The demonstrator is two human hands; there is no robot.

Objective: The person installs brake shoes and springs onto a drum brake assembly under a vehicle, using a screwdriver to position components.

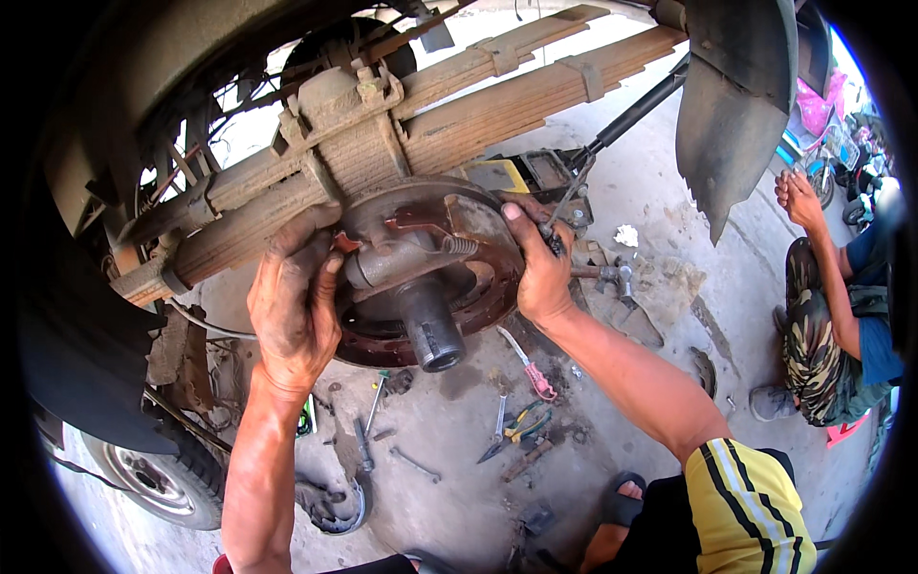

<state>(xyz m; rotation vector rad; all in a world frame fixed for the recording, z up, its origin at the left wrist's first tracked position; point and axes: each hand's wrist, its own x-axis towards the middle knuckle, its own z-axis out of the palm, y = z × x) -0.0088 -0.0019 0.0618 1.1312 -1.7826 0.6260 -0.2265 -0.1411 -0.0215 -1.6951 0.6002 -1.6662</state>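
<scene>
A round drum-brake assembly (421, 253) faces me, with a curved brake shoe (483, 228), a coil spring (461, 246) and a dark axle stub (428, 320) at its middle. My left hand (295, 287) is closed at its left edge, fingers bent and thumb close to them; what lies between them is mostly hidden. On the opposite side my right hand (543, 268) grips the right edge, its thumb against the brake shoe. A thin dark tool or rod shows by its fingers, too hidden to name. Both hands are greasy.
A rusty leaf spring (459, 110) crosses above the brake. A floor jack (550, 172) stands behind it. On the ground lie a hammer (623, 282), a red-handled knife (537, 378), pliers (524, 423) and several wrenches. Another person (832, 316) crouches at the right.
</scene>
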